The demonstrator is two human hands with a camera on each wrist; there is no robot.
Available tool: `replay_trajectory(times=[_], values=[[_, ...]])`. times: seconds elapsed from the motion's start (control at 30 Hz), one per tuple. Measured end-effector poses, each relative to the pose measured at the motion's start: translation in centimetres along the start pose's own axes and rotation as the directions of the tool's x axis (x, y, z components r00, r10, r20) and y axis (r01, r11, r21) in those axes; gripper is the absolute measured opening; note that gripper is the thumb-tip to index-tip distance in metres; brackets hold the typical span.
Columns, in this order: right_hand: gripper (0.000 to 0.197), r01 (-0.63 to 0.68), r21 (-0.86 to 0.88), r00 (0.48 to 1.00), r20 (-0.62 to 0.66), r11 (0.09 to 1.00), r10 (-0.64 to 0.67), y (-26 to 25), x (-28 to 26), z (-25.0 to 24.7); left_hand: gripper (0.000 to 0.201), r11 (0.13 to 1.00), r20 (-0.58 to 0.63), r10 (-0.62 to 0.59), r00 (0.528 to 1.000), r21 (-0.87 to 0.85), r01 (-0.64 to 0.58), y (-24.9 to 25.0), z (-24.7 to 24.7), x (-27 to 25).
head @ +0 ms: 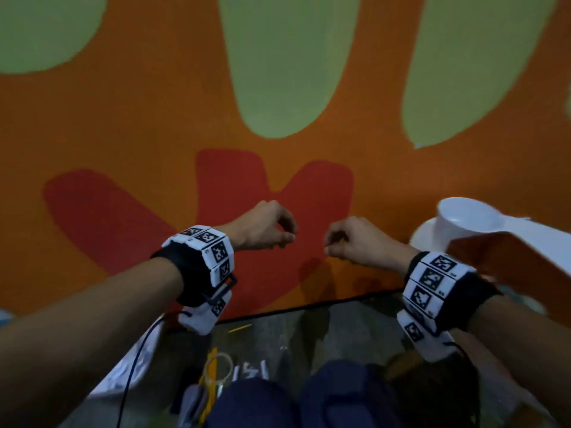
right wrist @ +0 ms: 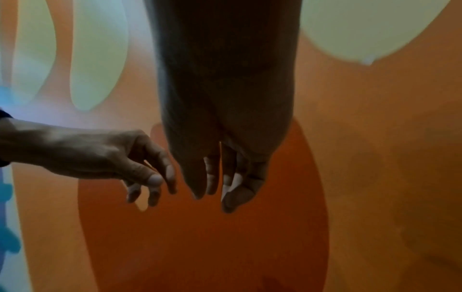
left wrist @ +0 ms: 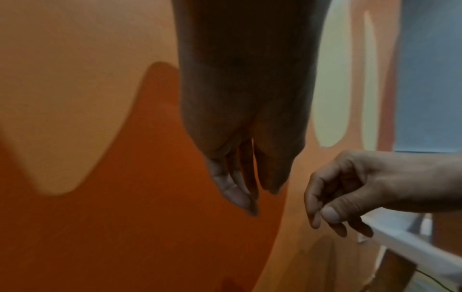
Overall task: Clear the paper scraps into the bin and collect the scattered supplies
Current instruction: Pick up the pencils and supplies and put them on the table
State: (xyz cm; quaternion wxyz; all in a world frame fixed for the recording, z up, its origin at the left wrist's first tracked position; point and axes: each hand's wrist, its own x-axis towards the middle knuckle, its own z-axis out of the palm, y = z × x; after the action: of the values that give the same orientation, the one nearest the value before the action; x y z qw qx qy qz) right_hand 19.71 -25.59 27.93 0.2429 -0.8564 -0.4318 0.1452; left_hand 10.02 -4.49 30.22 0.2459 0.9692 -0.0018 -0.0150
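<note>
Both hands are raised side by side in front of an orange wall (head: 154,118). My left hand (head: 289,234) has loosely curled fingers, with the thumb near the fingertips, and nothing shows in it. My right hand (head: 330,245) is also loosely curled, with its thumb (left wrist: 330,213) resting against the index finger. No scrap is visible in either hand. A white bin (head: 457,220) stands to the right of my right hand. Below on the glass table (head: 340,329) lie a clear tape roll (head: 230,366), a yellow pencil (head: 239,328) and white pieces (head: 250,370).
The wall carries green and red painted shapes. White paper sheets (head: 136,366) lie at the table's left edge. My knees in dark blue trousers (head: 309,403) sit under the table's near side. Cables hang from both wrist units.
</note>
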Motion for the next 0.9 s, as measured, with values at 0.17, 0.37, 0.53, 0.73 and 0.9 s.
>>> replay_trajectory(times=[0.17,0.37,0.53,0.73,0.9], values=[[0.005,-0.023,0.061,0.986,0.164,0.998,0.013,-0.1,6.6,10.4,0.007,0.967,0.033,-0.231,0.972,-0.099,0.233,-10.9,4.9,-5.0],[0.005,-0.038,0.02,0.897,0.441,0.999,0.025,2.2,10.5,24.9,0.013,0.852,0.122,-0.503,0.856,-0.095,0.514,-21.1,17.4,-9.7],[0.014,-0.019,-0.019,0.794,0.607,1.0,0.027,6.2,11.4,35.6,0.038,0.714,0.253,-0.651,0.716,-0.117,0.691,-27.8,27.7,-13.0],[0.015,-0.142,-0.032,0.726,0.676,0.989,0.126,8.3,11.9,42.0,0.025,0.638,0.304,-0.706,0.64,-0.121,0.761,-29.4,33.4,-13.1],[0.021,-0.225,-0.118,0.751,0.611,0.967,0.25,10.3,11.1,46.0,0.036,0.62,0.274,-0.733,0.623,-0.108,0.777,-30.3,37.9,-13.0]])
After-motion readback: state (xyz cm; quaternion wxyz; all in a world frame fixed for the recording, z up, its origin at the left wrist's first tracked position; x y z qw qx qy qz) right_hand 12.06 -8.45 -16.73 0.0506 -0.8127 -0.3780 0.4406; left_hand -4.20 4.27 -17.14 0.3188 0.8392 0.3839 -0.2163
